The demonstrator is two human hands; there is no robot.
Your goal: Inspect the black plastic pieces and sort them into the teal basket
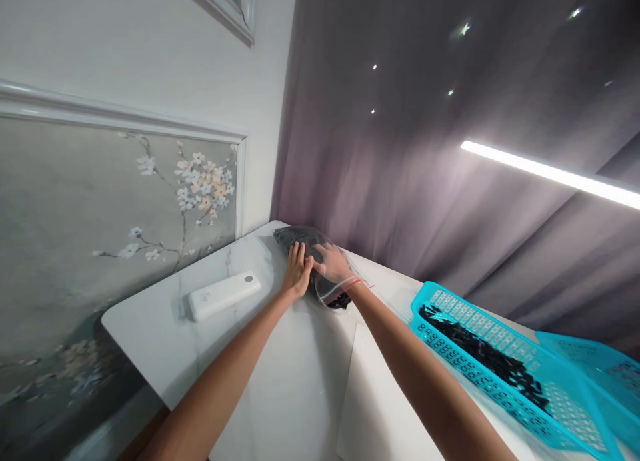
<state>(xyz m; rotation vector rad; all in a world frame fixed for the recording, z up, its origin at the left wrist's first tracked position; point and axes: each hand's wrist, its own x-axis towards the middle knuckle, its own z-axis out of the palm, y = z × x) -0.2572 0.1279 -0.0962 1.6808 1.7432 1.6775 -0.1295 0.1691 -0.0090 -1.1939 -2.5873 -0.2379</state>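
Note:
A clear plastic bag full of small black pieces lies at the far corner of the white marble table. My left hand rests flat on the bag's near left side with its fingers stretched out. My right hand is pushed inside the bag's open mouth and shows through the clear plastic, its fingers spread over the black pieces. Whether those fingers hold any pieces I cannot make out. A red band circles my right wrist.
A white power bank lies left of the bag. A turquoise perforated basket with black pieces sits at the right, a second basket behind it. A white sheet lies near me. A grey curtain and painted wall panel stand behind.

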